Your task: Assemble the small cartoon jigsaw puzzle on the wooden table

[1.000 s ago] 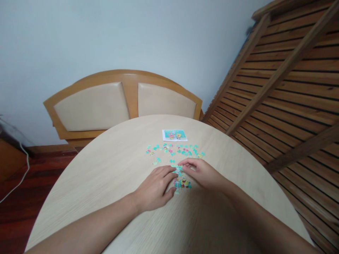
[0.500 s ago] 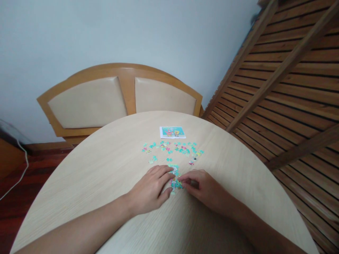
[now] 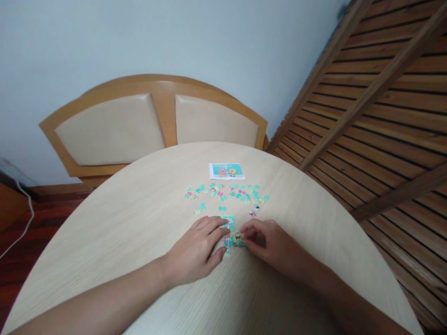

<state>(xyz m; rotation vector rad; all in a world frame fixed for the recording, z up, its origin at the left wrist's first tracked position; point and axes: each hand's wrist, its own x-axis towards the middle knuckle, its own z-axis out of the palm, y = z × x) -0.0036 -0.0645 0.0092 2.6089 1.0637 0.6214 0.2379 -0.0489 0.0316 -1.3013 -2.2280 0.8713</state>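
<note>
A partly joined jigsaw puzzle lies flat near the middle of the round table, with a pale figure on its left and a yellow one on its right. My left hand rests against its left side, fingers stretched over the edge and thumb apart below. On the opposite side, my right hand has its forefinger and thumb curled together at the yellow jigsaw piece on the right edge. Those fingertips partly cover the border there. Loose jigsaw pieces are scattered just beyond both hands.
A small reference picture card lies behind the loose pieces on the pale wooden table. Past the table stands a padded wooden headboard against the wall. Wooden slats lean along the right, and a white cable hangs at left.
My right hand has drawn back slightly to the right, uncovering more of the yellow figure. My left hand stays on the puzzle's left side. The camera view has shifted a little.
</note>
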